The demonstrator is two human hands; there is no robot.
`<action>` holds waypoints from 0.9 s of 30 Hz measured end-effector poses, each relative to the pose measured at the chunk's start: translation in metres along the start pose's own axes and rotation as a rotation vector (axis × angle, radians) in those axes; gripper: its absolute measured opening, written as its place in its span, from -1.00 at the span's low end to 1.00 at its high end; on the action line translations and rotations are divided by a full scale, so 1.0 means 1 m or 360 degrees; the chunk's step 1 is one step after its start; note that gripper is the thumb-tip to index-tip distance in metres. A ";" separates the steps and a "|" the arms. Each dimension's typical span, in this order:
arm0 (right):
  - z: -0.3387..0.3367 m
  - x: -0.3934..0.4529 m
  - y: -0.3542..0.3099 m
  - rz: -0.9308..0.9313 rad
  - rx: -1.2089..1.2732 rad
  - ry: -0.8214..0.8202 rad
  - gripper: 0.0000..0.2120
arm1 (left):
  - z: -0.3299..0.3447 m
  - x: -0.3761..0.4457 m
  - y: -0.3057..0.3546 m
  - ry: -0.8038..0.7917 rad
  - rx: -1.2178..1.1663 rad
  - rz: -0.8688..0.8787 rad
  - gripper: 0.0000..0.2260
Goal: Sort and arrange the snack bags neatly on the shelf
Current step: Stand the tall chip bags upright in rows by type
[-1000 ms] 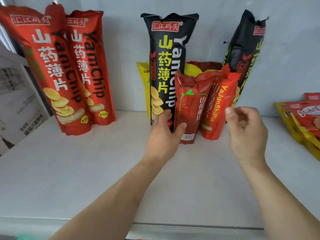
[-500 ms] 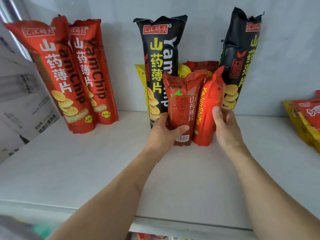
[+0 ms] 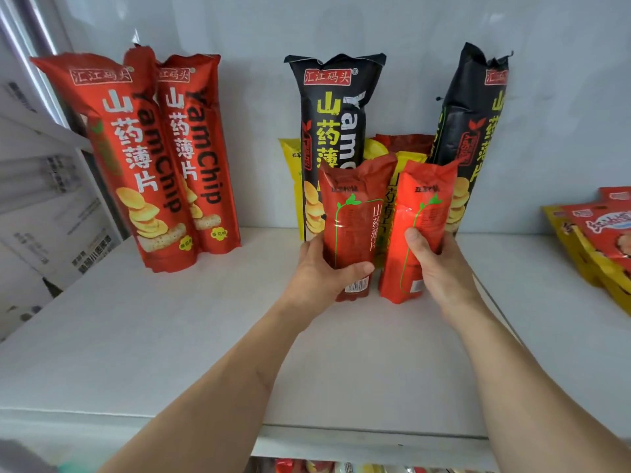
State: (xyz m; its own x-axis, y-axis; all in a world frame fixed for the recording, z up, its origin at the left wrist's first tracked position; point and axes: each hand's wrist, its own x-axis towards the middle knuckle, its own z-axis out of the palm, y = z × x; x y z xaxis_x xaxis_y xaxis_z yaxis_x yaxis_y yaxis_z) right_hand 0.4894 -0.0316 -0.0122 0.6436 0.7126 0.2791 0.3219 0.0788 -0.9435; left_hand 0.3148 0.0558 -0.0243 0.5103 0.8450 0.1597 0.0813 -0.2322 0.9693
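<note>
Two short red bags (image 3: 351, 216) (image 3: 423, 213) are clamped upright in the hands (image 3: 321, 274) (image 3: 440, 268); black bags (image 3: 336, 131) behind may be toppled if nudged.

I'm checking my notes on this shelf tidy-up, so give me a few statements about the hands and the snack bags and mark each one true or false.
1. The left hand grips a short dark red foil snack bag. True.
2. The right hand is empty. False: it holds a short bright red-orange foil snack bag.
3. Two tall red YamChip bags stand at the left of the white shelf. True.
4. The two tall black YamChip bags lie flat. False: they stand against the back wall.
5. Flat yellow and red packets lie at the shelf's right edge. True.
</note>
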 end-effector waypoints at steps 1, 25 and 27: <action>0.000 -0.001 -0.001 0.0013 0.0022 -0.0008 -0.46 | -0.001 -0.002 -0.001 -0.0056 -0.0039 -0.0002 -0.42; -0.002 -0.015 -0.006 0.0028 0.0075 -0.0233 -0.53 | -0.034 0.003 0.004 -0.0586 -0.0294 -0.0064 -0.24; 0.003 -0.018 -0.007 0.0019 0.0071 -0.0268 -0.48 | -0.039 -0.001 0.001 -0.0585 -0.0331 -0.0095 -0.19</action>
State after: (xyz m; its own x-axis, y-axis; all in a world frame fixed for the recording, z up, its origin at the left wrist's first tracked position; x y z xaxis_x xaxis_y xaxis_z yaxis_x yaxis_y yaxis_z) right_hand 0.4731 -0.0425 -0.0110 0.5207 0.8200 0.2377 0.2815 0.0979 -0.9545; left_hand 0.2808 0.0734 -0.0162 0.7843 0.6174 0.0611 -0.0353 -0.0539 0.9979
